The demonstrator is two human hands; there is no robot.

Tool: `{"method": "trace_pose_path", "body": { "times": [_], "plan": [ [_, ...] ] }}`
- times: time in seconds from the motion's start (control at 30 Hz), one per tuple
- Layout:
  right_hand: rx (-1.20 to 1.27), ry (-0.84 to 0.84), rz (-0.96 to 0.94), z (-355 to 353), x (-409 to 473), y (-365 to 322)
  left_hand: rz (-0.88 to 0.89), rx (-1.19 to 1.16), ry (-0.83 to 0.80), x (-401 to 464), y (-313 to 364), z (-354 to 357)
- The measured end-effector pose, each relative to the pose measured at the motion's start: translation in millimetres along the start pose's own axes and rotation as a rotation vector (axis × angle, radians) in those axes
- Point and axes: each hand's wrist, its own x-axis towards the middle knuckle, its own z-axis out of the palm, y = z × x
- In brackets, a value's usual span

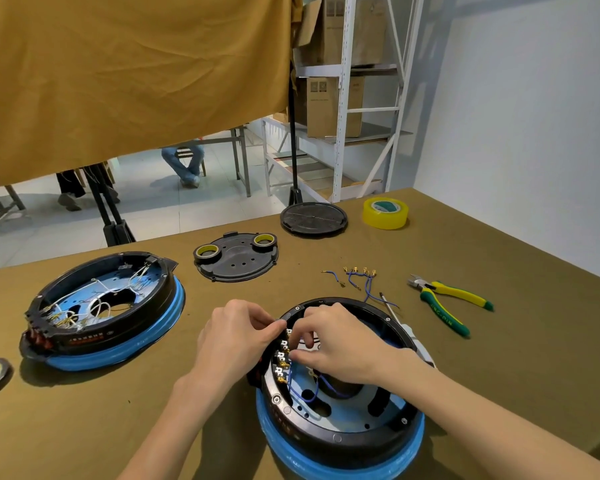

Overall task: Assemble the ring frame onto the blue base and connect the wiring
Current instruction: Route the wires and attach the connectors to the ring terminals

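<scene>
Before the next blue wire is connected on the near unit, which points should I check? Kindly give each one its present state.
1. Black ring frame seated on blue base: ok.
2. Left hand steadies the frame rim: ok.
3. Right hand at the gold terminal row: ok.
4. Terminal fully pushed on: cannot tell, fingers hide it.
5. Spare blue wires with gold lugs on the table: ok.
6. Yellow-green cutters within reach: ok.

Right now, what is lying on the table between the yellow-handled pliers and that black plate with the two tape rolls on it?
In the head view, loose blue wires with gold terminals lie on the cloth between the pliers and the black plate.
</scene>
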Motion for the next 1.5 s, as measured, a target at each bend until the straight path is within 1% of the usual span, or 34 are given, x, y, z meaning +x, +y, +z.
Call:
{"method": "trace_pose_path", "body": {
  "times": [0.1,0.2,0.37,0.57,1.0,1.17,1.33,1.5],
  "plan": [
    [-0.022,0.029,-0.002,4,2,0,-0.007,-0.001,-0.001,0,0,0],
    [-0.04,0.014,-0.026,7,2,1,-0.009,-0.004,-0.003,0,0,-1],
    [0.049,0.025,-0.002,7,-5,11,0.005,-0.009,-0.003,-2,1,-1],
    [0.059,0.042,0.017,8,-3,10,0.007,-0.01,-0.001,-3,4,-2],
    [-0.076,0.045,0.016,10,0,1,0.017,0.004,0.016,-6,10,-6],
    [-0.126,-0.001,0.051,7,8,-7,-0.001,0.026,-0.111,-7,11,-17],
    [-0.038,-0.023,0.101,4,7,-4,-0.027,0.122,-0.232,-13,16,-30],
    [-0.058,-0.026,0.108,8,9,-8,0.022,0.157,-0.356,-15,19,-40]
  ]
}}
